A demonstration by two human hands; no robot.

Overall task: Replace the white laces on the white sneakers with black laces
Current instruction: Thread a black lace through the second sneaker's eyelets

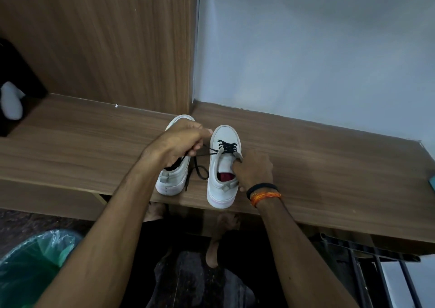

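Two sneakers (223,166) on desk (329,166): right one part-laced black; left hand (181,142) pinches lace (200,164), right hand (253,169) grips its collar; upper eyelets remain.

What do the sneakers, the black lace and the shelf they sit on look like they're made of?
Right sneaker: apparently matte white canvas or synthetic with a rubber-like sole rim; no shine shows.
Black lace: thin woven cord, matte, bending limply.
Shelf: wood-grain laminate or veneer, smooth, with streaked brown grain; real wood cannot be ruled out.
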